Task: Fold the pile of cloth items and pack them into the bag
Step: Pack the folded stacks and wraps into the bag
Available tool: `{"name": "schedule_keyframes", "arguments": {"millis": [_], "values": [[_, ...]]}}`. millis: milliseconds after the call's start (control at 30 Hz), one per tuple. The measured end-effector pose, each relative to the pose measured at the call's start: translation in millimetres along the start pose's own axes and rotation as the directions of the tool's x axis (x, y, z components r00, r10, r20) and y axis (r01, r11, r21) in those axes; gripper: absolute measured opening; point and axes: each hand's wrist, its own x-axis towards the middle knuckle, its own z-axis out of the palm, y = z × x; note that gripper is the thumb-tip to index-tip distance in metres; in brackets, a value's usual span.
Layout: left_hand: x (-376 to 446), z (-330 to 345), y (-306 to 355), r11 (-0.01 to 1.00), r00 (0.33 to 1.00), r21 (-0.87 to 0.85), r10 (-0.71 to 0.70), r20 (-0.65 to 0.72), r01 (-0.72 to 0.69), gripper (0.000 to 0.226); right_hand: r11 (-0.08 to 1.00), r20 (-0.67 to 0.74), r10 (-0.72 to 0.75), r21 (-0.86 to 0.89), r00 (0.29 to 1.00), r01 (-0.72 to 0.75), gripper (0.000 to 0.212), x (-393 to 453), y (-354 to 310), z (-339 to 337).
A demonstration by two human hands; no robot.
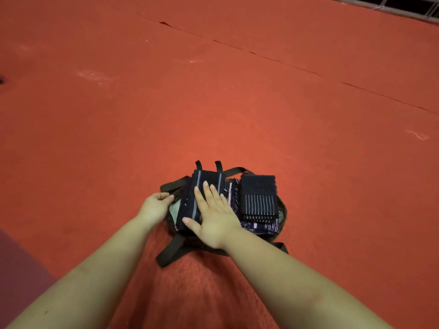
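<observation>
A dark olive bag (pixel 282 210) lies open on the red carpet, its straps spread around it. Inside sit folded dark cloths: a navy one with pale stripes (pixel 190 200) on the left and a black one with thin white stripes (pixel 260 200) on the right, over patterned pieces (pixel 261 227). My right hand (pixel 212 217) lies flat on the left navy cloth, fingers straight and pressing down. My left hand (pixel 155 205) grips the bag's left rim with curled fingers.
Red carpet (pixel 213 103) covers the floor all around, with a seam running diagonally at the back. A metal frame (pixel 403 8) shows at the top right corner. A darker strip of floor (pixel 14 269) lies at the lower left.
</observation>
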Motion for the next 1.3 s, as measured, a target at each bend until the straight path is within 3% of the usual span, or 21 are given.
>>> {"name": "schedule_keyframes", "arguments": {"millis": [167, 400, 667, 800, 1100, 1300], "values": [[14, 6, -11, 0.997, 0.997, 0.016, -0.072, -0.018, 0.073, 0.054, 1.000, -0.009, -0.014, 0.012, 1.000, 0.014, 0.088, 1, 4, 10], [41, 14, -9, 0.977, 0.997, 0.209, 0.034, 0.064, -0.046, 0.020, 0.999, -0.047, 0.018, 0.042, 0.999, -0.017, 0.109, -7, 2, 20], [66, 7, -13, 0.947, 0.977, 0.299, 0.056, 0.208, -0.117, 0.022, 0.996, -0.067, 0.063, 0.074, 0.996, -0.058, 0.106, -3, -5, 17], [70, 2, -12, 0.924, 0.976, 0.342, 0.112, 0.188, -0.172, 0.030, 0.996, -0.054, 0.068, 0.060, 0.996, -0.065, 0.105, -2, -7, 14], [29, 3, 20, 0.983, 0.985, -0.080, 0.161, -0.054, -0.165, 0.022, 0.994, 0.014, 0.081, 0.078, 0.997, -0.082, 0.114, -3, -9, 7], [-10, -1, 39, 0.944, 0.958, -0.175, 0.259, -0.125, -0.278, 0.021, 0.996, 0.074, 0.081, 0.043, 0.994, -0.084, 0.102, -1, -11, -5]]}}
